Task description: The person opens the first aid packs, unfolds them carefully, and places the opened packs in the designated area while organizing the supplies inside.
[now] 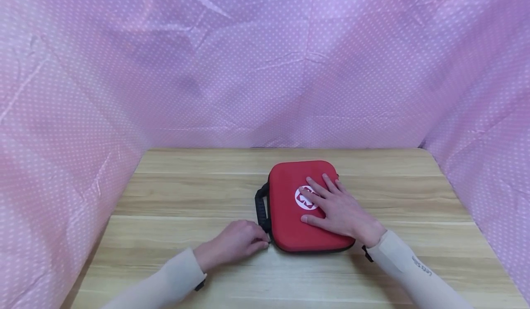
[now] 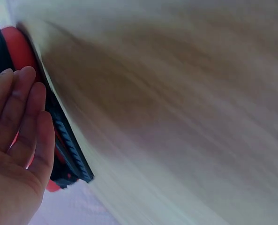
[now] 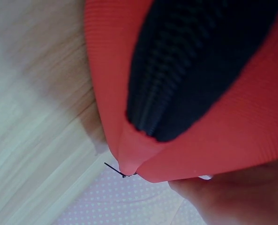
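Observation:
A red zip-up case (image 1: 290, 226), shaped like a first-aid case, lies flat on the table. Its lid carries a round white emblem (image 1: 301, 202), partly covered by fingers. The right hand (image 1: 337, 210) rests spread on the lid's right half. At the near left corner, the left hand (image 1: 236, 243) pinches a zipper pull between thumb and fingertips, mostly hidden. In the left wrist view, those fingers (image 2: 38, 108) lie along the case's dark side. The black carry handle (image 1: 261, 208) sticks out just beyond the left hand. Black zipper teeth (image 3: 169, 70) run closed along the side in the right wrist view.
The wooden table (image 1: 186, 194) has rounded far corners. Pink dotted cloth (image 1: 248, 70) hangs behind it and along both sides. A thin black cord or tab (image 3: 114, 169) pokes out at the case's end in the right wrist view.

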The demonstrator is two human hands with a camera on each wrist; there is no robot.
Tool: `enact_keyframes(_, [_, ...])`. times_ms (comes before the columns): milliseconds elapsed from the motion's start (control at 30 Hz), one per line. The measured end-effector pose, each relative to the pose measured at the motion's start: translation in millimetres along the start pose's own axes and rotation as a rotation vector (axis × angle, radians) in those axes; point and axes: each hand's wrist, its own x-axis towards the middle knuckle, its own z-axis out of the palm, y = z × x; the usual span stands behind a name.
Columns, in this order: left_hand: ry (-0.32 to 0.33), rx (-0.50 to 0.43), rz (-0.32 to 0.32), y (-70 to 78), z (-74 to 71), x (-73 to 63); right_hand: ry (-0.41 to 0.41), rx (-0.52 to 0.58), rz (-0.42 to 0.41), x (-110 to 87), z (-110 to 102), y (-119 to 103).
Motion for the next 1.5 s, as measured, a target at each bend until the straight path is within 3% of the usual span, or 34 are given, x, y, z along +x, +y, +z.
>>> enact_keyframes(500, [-0.033,0.056,0.076,19.4,1.8,2.0,0.002,-0.01,0.006,-1.7,-2.2,-2.2])
enact_keyframes(667, [0.021,0.096,0.033,18.1,0.9,2.9,0.036,0.006,-0.001,-2.5,-2.2,-1.1])
enact_keyframes(967, [0.109,0.131,-0.033,-13.0,-11.9,7.6,0.115,-0.022,0.016,-4.4,-5.7,8.4])
enact_keyframes(1167, [0.136,0.058,-0.155,-37.4,-21.4,8.0,0.185,0.032,-0.067,-4.1,-8.5,19.6])
enact_keyframes(1367, [0.168,0.031,-0.226,-57.0,-30.3,12.5,0.133,0.128,-0.134,-10.9,-7.5,26.2])
enact_keyframes(1500, [0.195,0.016,-0.275,-67.2,-33.9,18.0,0.083,0.158,-0.137,-17.7,-7.3,26.0])
